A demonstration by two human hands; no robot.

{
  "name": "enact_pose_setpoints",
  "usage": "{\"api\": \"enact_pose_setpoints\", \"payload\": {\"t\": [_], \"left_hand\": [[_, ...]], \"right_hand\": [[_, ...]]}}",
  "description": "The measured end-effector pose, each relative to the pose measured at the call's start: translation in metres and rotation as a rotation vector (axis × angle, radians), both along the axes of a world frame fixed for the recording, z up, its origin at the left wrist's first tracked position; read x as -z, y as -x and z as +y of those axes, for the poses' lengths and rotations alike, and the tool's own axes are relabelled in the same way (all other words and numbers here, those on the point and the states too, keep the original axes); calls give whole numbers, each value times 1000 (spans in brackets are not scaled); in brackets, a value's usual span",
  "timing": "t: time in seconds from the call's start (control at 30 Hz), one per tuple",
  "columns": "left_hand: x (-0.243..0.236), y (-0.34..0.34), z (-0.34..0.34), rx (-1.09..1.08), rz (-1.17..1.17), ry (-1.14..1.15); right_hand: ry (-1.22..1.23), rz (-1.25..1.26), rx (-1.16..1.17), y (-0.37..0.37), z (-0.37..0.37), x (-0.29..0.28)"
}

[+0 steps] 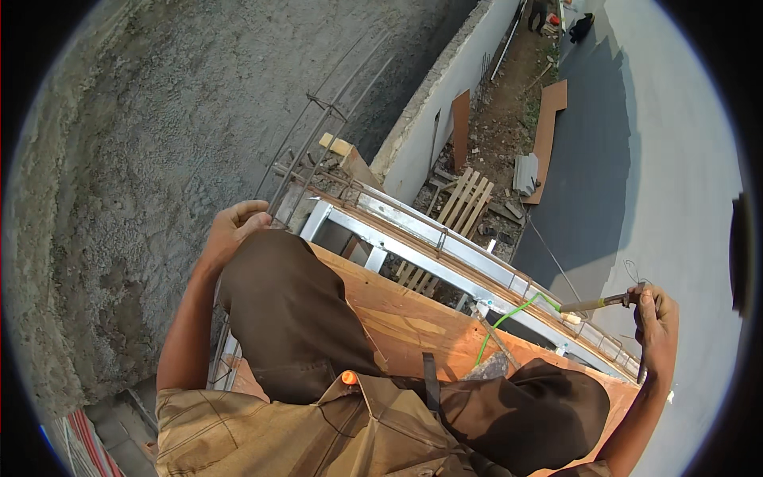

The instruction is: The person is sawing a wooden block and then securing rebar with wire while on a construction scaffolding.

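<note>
My left hand (pixel 238 224) is beside my bent left knee, close to the upright reinforcing bars (pixel 322 131). Its fingers are loosely bent, the thumb stands apart, and I see nothing held. Out to the right, my right hand (pixel 660 324) is closed on a tool with a tan handle (pixel 586 305) and a dark metal end; its kind is unclear. Thin loose wire (pixel 636 272) curls above that hand. Between the hands runs a long rebar cage (pixel 441 238) along a silver metal frame (pixel 381 238). A green cord (pixel 509 314) loops over the frame near the tool.
Orange-brown plywood (pixel 397 310) lies under my legs. A drop beyond the frame shows a wooden pallet (pixel 467 200), boards (pixel 548 135) and rubble. A rough concrete wall (pixel 159 159) rises left, a smooth grey wall (pixel 683 159) right. A person (pixel 538 14) stands far off.
</note>
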State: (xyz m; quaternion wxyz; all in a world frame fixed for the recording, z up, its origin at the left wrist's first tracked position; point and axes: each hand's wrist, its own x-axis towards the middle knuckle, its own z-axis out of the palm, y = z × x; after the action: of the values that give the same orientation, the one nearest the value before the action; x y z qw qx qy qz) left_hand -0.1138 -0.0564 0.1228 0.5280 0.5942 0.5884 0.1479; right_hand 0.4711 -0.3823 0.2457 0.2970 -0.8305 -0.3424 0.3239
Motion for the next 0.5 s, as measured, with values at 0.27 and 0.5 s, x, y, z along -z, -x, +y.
{"api": "enact_pose_setpoints", "payload": {"t": [0.27, 0.5], "left_hand": [[-32, -98, 50, 542, -555, -51], [-28, -106, 81, 155, -726, 58]], "right_hand": [[26, 397, -491, 190, 288, -21], [-313, 167, -531, 272, 393, 26]]}}
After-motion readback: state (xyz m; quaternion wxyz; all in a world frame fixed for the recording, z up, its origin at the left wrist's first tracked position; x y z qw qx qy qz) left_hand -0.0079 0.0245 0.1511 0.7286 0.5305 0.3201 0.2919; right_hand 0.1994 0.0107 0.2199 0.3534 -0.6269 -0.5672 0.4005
